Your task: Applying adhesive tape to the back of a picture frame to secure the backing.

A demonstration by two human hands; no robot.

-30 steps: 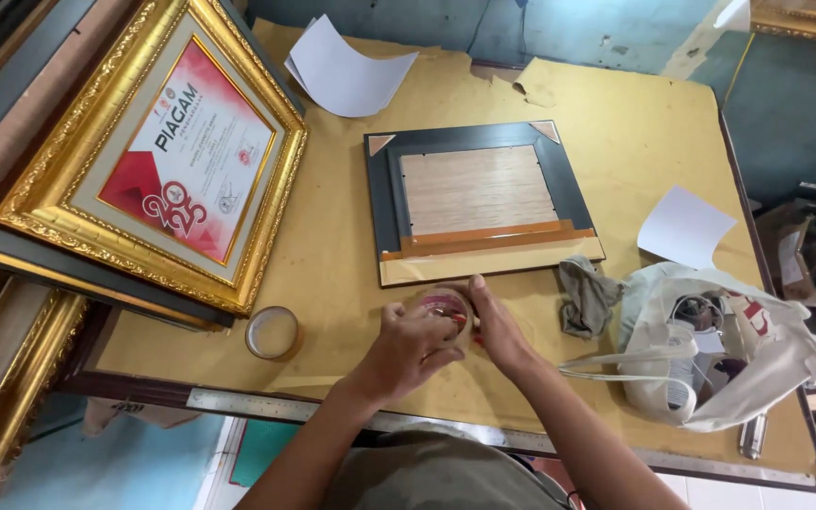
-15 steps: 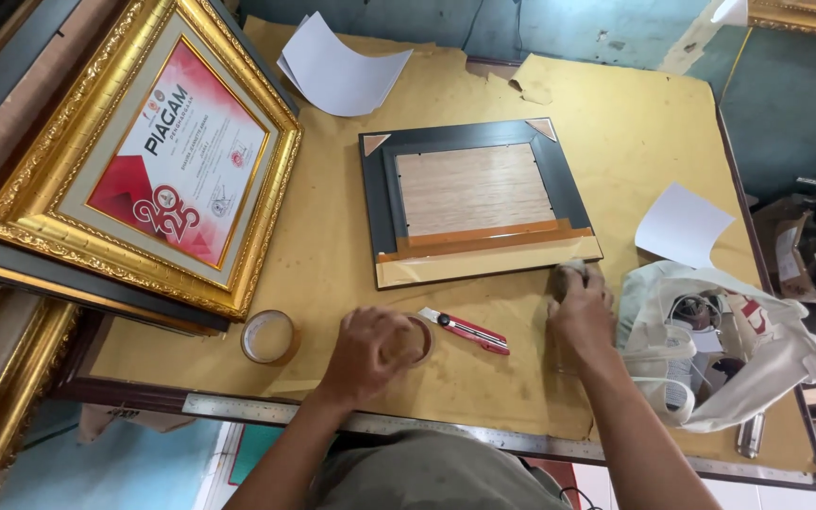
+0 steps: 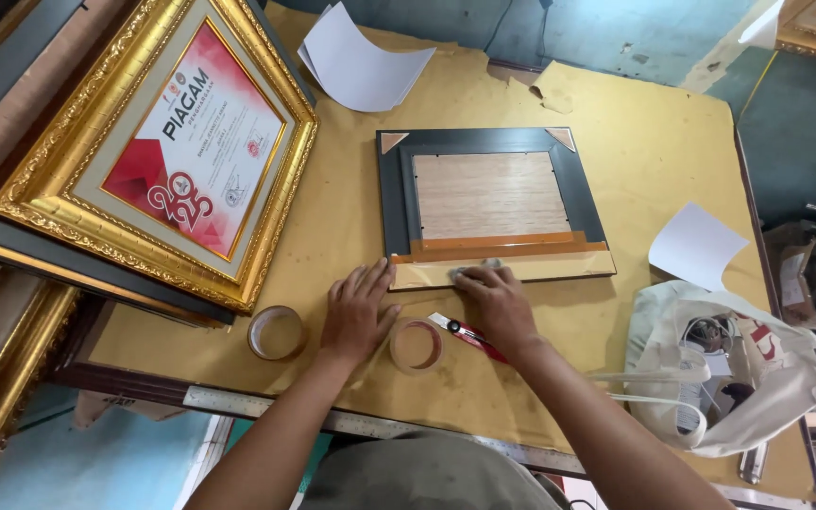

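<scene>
Our right hand (image 3: 500,304) presses a grey cloth (image 3: 473,273) with fingers together onto the dark frame (image 3: 493,208), face down mid-table. Our left hand (image 3: 358,312) lies flat, fingers spread, at its corner, a tape roll (image 3: 416,346) and red cutter (image 3: 467,334) just beside.

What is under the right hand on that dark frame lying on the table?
The right hand presses a grey cloth onto the tan tape strip along the near edge of the dark frame. Most of the cloth is hidden by the fingers. A red cutter lies partly beneath the wrist.
</scene>
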